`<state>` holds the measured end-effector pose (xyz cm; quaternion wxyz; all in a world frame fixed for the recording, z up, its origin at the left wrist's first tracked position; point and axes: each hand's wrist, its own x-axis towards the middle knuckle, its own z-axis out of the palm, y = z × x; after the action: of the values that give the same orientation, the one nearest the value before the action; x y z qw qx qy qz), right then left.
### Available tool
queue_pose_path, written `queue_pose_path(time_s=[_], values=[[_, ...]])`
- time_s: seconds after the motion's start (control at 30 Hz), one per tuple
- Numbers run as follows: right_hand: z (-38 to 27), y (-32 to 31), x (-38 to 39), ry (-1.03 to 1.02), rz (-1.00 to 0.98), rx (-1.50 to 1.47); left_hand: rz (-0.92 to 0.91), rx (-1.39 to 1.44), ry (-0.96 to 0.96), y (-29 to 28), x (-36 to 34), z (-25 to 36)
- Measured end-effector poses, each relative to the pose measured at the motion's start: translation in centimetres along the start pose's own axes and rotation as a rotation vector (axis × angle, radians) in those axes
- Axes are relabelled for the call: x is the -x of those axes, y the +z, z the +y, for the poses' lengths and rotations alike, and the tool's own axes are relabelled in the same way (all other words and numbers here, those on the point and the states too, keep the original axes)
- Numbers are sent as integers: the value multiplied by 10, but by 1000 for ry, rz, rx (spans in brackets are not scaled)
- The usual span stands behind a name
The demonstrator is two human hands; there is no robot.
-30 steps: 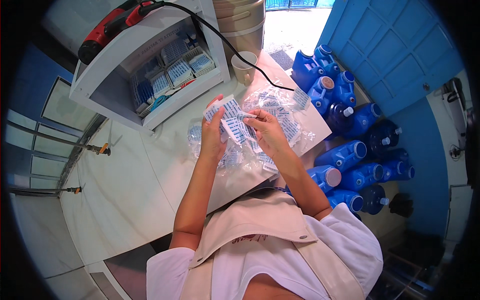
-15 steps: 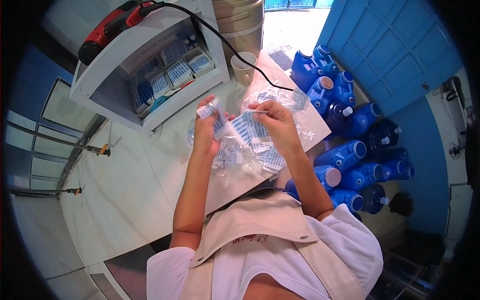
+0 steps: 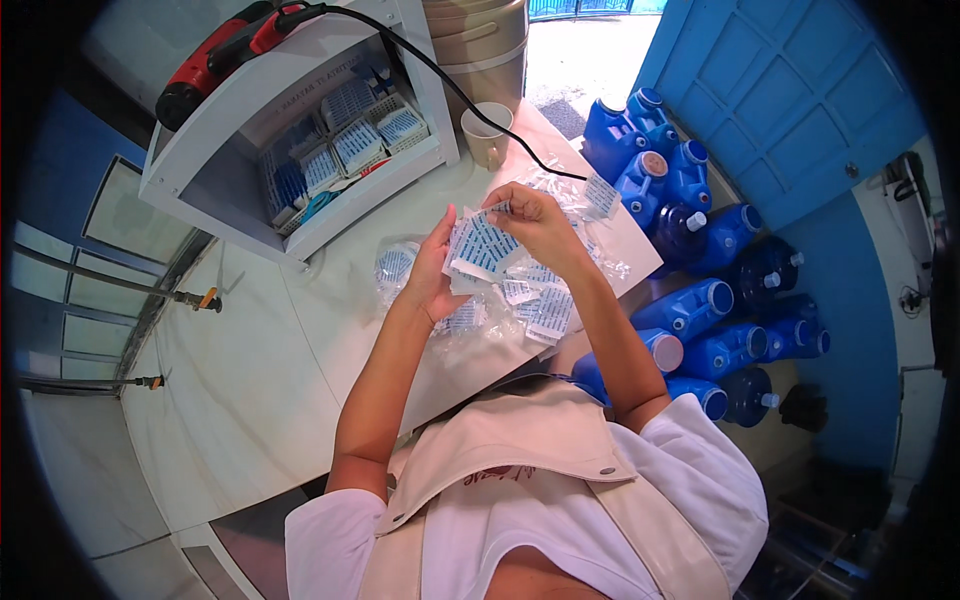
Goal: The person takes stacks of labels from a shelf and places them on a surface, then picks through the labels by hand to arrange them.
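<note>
My left hand and my right hand are raised over a white countertop, both holding a clear plastic packet with a white and blue printed label. The right hand pinches its top edge, the left hand holds its lower left side. Under the hands lies a loose pile of similar clear packets with blue-printed labels. One more packet lies just left of my left hand.
A white open shelf box holds stacked blue and white packets, with a red and black power tool on top and a black cable running right. A beige cup stands behind the pile. Several blue jugs crowd the floor at right.
The packet held between both hands has been turned and lifted slightly. Both hands have shifted a little to the right over the pile.
</note>
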<state>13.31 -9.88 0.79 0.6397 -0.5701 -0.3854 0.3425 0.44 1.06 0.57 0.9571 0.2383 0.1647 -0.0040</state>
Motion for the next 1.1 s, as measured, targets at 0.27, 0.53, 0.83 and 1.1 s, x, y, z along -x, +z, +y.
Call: queue_pose_path(time_s=[0.27,0.53,0.83,1.1], values=[[-8,8,-3,70,-13,-24,17,-297,55,0,13,1],[15,-3,-6,6,271,-472,23,-305,166,-4,24,2],[20,16,8,-75,321,-314,152,-5,232,-4,1,-7],[6,16,14,-157,496,250,211,-331,384,13,-22,-28]])
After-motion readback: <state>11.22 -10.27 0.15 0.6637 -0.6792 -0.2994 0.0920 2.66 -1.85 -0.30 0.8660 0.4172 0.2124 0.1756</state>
